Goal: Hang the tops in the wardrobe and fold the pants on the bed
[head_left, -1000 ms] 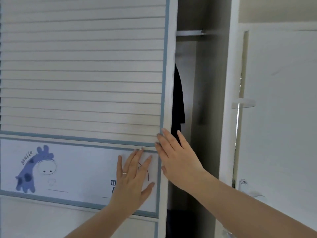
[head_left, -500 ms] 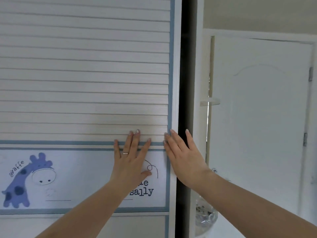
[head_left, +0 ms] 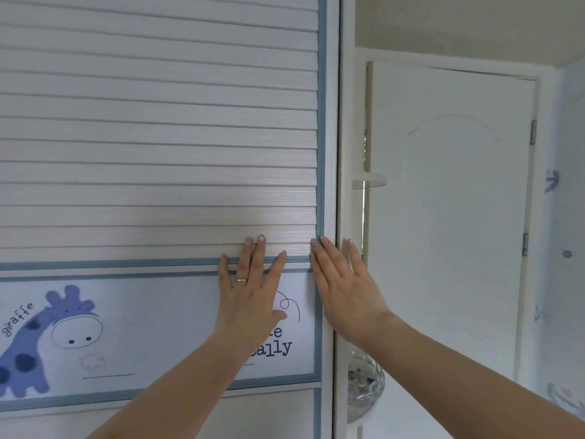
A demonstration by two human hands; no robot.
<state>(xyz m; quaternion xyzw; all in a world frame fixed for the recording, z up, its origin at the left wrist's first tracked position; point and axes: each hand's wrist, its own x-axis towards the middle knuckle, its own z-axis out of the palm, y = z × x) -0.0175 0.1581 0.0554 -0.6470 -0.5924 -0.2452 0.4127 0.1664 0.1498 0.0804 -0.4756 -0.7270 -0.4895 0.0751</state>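
Wardrobe door (head_left: 158, 153) looks slid shut; hanging step appears finished. Left hand (head_left: 250, 296) flat on door, right hand (head_left: 345, 293) flat at door's right edge; both hold nothing. Next: probably pants, bed not in view.

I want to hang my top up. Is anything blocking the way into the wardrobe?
Yes. The sliding wardrobe door is shut against the frame, covering the inside. Both hands, left hand and right hand, lie flat on it.
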